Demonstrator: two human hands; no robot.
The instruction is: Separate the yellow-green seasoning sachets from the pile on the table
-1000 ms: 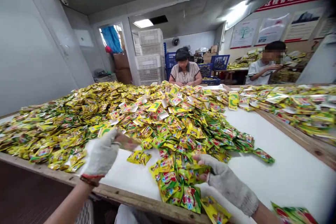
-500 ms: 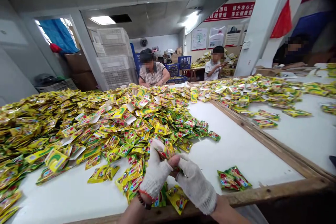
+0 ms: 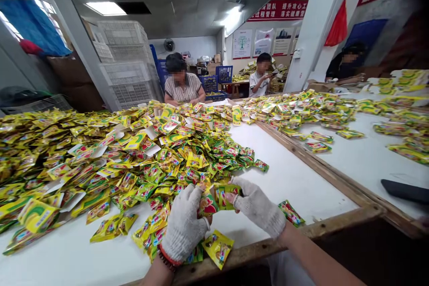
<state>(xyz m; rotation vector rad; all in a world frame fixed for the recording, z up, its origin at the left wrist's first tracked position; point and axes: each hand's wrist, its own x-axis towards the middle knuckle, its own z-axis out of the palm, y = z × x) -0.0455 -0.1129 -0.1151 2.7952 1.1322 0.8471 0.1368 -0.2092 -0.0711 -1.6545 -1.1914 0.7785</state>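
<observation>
Both my hands wear white fingerless-tipped knit gloves and meet over the table's front edge. My left hand (image 3: 184, 223) grips a green snack packet (image 3: 208, 206) with a red fruit print. Against it, the thumb and fingers of my right hand (image 3: 259, 208) pinch a yellow-green snack packet (image 3: 224, 196); the two packets touch or overlap. Below them a single yellow packet (image 3: 218, 248) lies near the wooden edge. Just past my right wrist, a green-and-red packet (image 3: 291, 213) rests on the white tabletop, partly covered by that hand.
A large heap of packets (image 3: 134, 152) spreads over the left and far side of the white table (image 3: 264, 156). A wooden strip (image 3: 301, 156) divides it from another surface with more packets. A dark flat object (image 3: 404, 191) lies at right. Several people sit beyond, near stacked white crates (image 3: 125, 62).
The view has swung to the right. My hands have drawn apart somewhat, and the packets between them now show plainly. Less of the green packets at right is visible.
</observation>
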